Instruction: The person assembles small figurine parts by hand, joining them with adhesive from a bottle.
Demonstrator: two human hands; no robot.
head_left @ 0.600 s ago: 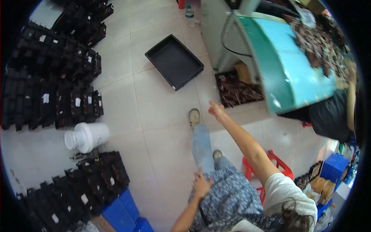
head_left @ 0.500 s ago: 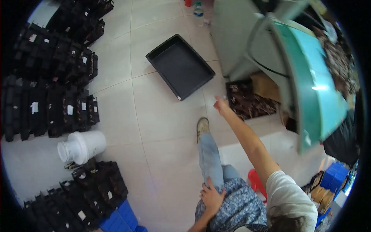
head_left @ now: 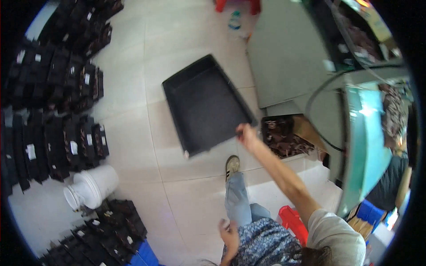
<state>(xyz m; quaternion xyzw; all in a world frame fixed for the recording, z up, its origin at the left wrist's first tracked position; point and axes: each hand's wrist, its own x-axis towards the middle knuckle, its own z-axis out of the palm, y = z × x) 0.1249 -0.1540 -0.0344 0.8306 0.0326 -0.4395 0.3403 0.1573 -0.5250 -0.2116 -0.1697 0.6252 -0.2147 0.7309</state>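
Observation:
An empty black rectangular tray (head_left: 204, 111) with low walls is ahead of me over the tiled floor. My right hand (head_left: 247, 136) is closed on the tray's near rim, close to its right corner, with the fingers inside the wall. Whether the tray's far end rests on the floor, I cannot tell. My left hand (head_left: 230, 236) is slightly blurred above my lap by my left thigh. Its fingers are apart and loosely bent, and nothing shows in them.
Several stacked black bins (head_left: 49, 146) line the left side. A white bucket (head_left: 95, 185) lies there. To the right stand a grey-green machine (head_left: 284, 57) and a box of dark scraps (head_left: 284, 137). A plastic bottle (head_left: 234, 21) and a red stool (head_left: 237, 6) are farther off.
My right hand has taken hold of the tray's near rim, and the tray appears larger and closer. The left hand has come off my leg. The whole view has shifted.

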